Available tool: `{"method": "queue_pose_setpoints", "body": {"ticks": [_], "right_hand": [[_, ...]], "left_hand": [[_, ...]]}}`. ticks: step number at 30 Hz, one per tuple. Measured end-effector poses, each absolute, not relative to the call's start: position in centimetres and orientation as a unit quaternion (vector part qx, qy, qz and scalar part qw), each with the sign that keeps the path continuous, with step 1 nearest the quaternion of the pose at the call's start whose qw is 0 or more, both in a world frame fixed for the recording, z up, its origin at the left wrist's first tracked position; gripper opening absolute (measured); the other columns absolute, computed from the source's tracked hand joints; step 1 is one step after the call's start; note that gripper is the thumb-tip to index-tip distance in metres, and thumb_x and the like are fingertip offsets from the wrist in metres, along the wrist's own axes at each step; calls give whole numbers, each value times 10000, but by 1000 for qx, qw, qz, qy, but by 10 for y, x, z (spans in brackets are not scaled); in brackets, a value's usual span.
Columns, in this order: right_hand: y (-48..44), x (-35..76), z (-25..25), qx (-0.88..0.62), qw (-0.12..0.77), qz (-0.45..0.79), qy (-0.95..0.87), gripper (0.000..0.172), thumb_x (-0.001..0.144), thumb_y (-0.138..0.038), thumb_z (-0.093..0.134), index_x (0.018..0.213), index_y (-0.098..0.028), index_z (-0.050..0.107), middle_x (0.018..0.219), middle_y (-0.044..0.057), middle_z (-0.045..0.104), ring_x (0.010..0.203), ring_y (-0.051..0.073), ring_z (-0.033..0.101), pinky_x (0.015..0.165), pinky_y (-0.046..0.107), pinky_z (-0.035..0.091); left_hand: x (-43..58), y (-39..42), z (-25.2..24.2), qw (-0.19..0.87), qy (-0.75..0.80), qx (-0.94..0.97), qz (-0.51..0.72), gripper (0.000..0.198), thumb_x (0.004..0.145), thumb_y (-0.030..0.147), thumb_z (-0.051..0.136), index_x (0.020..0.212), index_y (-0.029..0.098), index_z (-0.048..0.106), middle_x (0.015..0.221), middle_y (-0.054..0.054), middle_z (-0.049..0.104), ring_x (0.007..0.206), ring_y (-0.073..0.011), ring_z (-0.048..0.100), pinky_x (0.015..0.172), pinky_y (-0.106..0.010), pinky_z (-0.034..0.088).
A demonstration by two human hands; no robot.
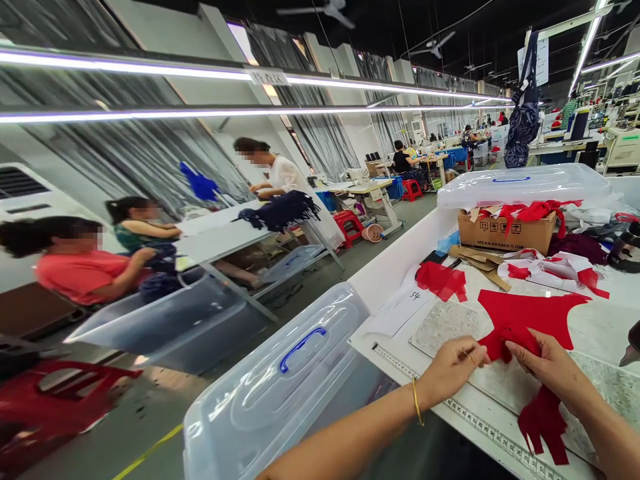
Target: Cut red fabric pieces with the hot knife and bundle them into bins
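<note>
A small bunched piece of red fabric [520, 339] is between my hands over the worktable. My right hand [557, 370] is closed on it, thumb pressed on top. Fingers pinched together, my left hand [457, 365] meets the left edge of this fabric; its fingertips are partly hidden. Beneath and beyond lies a larger flat red cut panel [533, 313]. Dark red fabric strips [545, 423] hang or lie below my right hand; whether they join the held piece I cannot tell. A measuring tape [480, 421] runs along the table's near edge.
Farther back on the table are red scraps [443, 280], a cardboard box [507, 232] under a clear plastic lid [523, 185], and white-and-red fabric [553, 270]. A lidded plastic bin [280, 380] stands left of the table. Several people work at tables beyond.
</note>
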State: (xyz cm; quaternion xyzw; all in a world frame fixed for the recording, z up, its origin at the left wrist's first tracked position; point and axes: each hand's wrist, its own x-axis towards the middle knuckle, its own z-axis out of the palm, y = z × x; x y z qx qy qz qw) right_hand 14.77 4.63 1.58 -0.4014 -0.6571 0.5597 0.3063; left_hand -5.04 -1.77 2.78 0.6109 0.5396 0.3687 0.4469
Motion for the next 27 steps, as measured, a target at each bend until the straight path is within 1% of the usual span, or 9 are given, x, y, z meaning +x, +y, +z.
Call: {"method": "queue_pose_setpoints", "body": {"ticks": [2,4,7,12,15,18,22,24,27], "right_hand": [[45,147,18,-385,325,555,-662,468,722,-675,634,749,-212,574,653,2,577,623,164,533,584,297,478],[42,147,23,-358,329,565,-666,425,729,-582,665,931,-212,613,831,37,667,807,217,623,745,347,541],[37,146,28,-324,314,578,-680,538,720,-427,685,1197,-207,568,1109,81,680,1071,261,621,959,411,508],[30,144,21,-288,268,600,-696,611,661,-223,591,1267,-185,525,1176,92,662,1082,248,626,957,417,518],[29,142,19,-250,258,633,-686,668,639,-175,539,1305,-191,498,1161,81,665,1088,225,627,958,403,516],[34,142,19,-224,273,650,-673,692,669,-195,548,1357,-197,472,1082,71,690,1034,210,654,919,394,532],[44,145,20,-316,314,581,-681,492,734,-258,576,1215,-156,608,945,91,721,926,233,685,863,417,545],[45,147,21,-336,340,536,-696,437,754,-281,593,1174,-172,645,1010,108,721,979,253,674,895,443,536],[38,147,22,-290,377,508,-718,583,773,-278,630,1349,-246,545,1258,113,653,1183,266,596,1035,483,460]], "left_hand": [[-40,-21,22,501,508,609,346,611,857,745,442,812,173,653,792,-35,585,728,-158,514,698,-288,428],[-31,-20,19,495,499,608,368,647,851,780,402,791,179,633,797,-28,552,767,-165,501,744,-300,432],[-23,-14,22,481,499,590,414,640,853,780,399,715,184,589,798,-22,513,831,-179,491,843,-328,431],[-14,-7,27,491,478,585,433,548,801,706,589,943,185,681,1012,-68,578,998,-223,528,932,-353,437],[-11,-5,23,498,482,550,466,520,790,684,615,886,179,683,974,-72,615,991,-235,553,926,-367,442],[-18,0,22,580,454,433,520,490,751,656,670,855,179,630,871,-53,633,903,-219,599,855,-357,470],[-42,6,32,648,427,345,529,477,672,561,790,836,169,573,661,15,543,643,-128,555,668,-274,448],[-54,4,38,675,420,351,494,449,699,516,789,847,160,559,584,62,443,501,-65,418,545,-225,353],[-61,-7,45,720,414,388,400,427,750,496,760,839,142,540,545,93,360,434,-23,231,467,-211,164]]}}
